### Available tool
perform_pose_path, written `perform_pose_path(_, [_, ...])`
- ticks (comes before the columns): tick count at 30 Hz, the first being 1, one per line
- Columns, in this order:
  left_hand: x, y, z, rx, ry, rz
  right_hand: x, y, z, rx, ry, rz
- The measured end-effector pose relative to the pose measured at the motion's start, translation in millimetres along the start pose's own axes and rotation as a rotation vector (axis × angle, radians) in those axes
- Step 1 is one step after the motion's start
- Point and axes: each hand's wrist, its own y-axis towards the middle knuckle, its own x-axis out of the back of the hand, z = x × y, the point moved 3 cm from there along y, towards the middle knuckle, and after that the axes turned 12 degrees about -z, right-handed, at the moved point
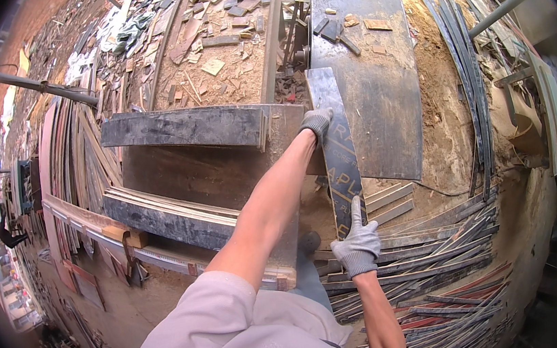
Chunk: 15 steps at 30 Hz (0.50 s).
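A long dark-faced plywood strip [338, 146] with printed yellowish lettering runs away from me, its far part over the left edge of a large worn panel [383, 93]. My left hand [318, 124], in a grey knit glove, is closed on the strip's left edge toward its far half. Near the closer end, my gloved right hand [358, 242] grips the strip with the index finger laid along its top face. Fingers under the strip are hidden. Left of my hands, a stack of dark plywood strips [180, 129] lies on a brown bench top [168, 169], with another layered stack [166, 211] closer to me.
Small offcuts [346, 42] lie on the worn panel. Long thin strips [425, 253] are heaped on the ground at my right. A wooden rail [171, 260] borders the bench's near side. Sawdust and scraps [218, 64] cover the ground beyond. Metal poles [42, 85] jut in from the sides.
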Motion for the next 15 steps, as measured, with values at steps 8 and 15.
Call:
perform_pose_path(8, [13, 20, -21, -0.009, 0.011, 0.057, 18, 8, 37, -0.044, 0.032, 0.013])
perform_pose_path(15, [49, -55, -43, -0.069, -0.544, 0.316, 28, -13, 26, -0.094, 0.298, -0.014])
